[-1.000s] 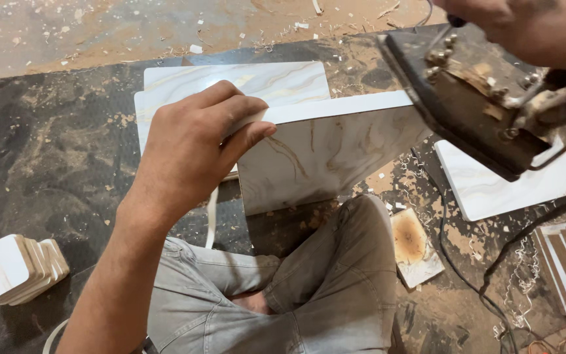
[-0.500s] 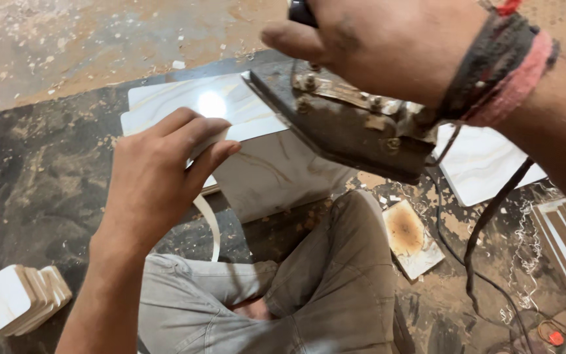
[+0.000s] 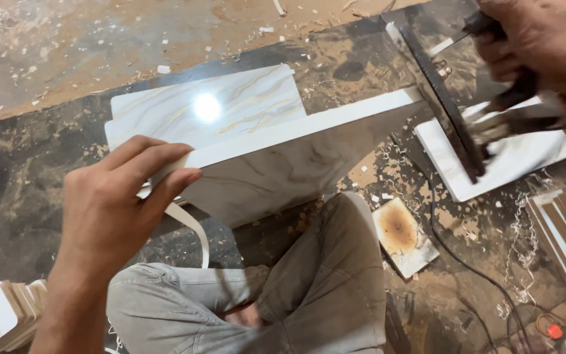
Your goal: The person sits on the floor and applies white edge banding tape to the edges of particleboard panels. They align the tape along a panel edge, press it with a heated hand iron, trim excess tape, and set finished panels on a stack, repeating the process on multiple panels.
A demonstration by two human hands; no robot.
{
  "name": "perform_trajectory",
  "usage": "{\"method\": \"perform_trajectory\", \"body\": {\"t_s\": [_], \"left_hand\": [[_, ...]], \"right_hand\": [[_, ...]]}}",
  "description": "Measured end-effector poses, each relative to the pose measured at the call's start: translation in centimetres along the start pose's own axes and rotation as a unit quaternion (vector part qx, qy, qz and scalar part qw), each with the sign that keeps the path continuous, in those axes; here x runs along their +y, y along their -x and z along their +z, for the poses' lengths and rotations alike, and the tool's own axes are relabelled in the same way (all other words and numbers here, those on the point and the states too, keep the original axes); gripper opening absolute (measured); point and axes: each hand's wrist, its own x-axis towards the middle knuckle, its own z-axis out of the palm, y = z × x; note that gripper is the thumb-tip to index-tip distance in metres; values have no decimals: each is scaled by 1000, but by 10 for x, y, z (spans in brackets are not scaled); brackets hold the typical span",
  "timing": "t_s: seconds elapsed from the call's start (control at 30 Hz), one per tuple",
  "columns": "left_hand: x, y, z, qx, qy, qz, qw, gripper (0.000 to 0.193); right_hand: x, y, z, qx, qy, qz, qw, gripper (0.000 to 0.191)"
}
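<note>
I sit on a dusty floor [image 3: 67, 52], brown and pale at the far side, dark and stained under me. Wood shavings [image 3: 525, 229] and small chips lie everywhere on it. A bright lamp reflection [image 3: 206, 107] shines from above. A black cable [image 3: 473, 269] runs across the floor at my right.

Workshop floor, surrounding items

Flat marble-patterned panel [image 3: 211, 108] on dusty floor [image 3: 67, 52]; scorched square offcut [image 3: 402, 235]; white board [image 3: 512, 160] at right; stacked strips [image 3: 565, 233], possibly laminate-edged; second stack [image 3: 4, 318] lower left; black cable [image 3: 473, 275]; loose edging strip [image 3: 194, 233].
</note>
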Motion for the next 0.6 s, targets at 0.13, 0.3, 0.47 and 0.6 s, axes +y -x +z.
{"method": "perform_trajectory", "body": {"t_s": [0.13, 0.3, 0.47, 0.6], "left_hand": [[4, 1, 0, -15, -23, -27, 999, 28], [-4, 13, 0, -33, -22, -41, 998, 28], [-49, 35, 22, -130, 75, -153, 977, 31], [-86, 50, 42, -151, 133, -226, 953, 32]], "right_hand": [[32, 13, 33, -19, -223, -76, 972, 45], [76, 13, 62, -70, -320, -19, 945, 48], [151, 83, 85, 26, 77, 8, 997, 52], [200, 135, 93, -6, 349, 187, 918, 57]]}}
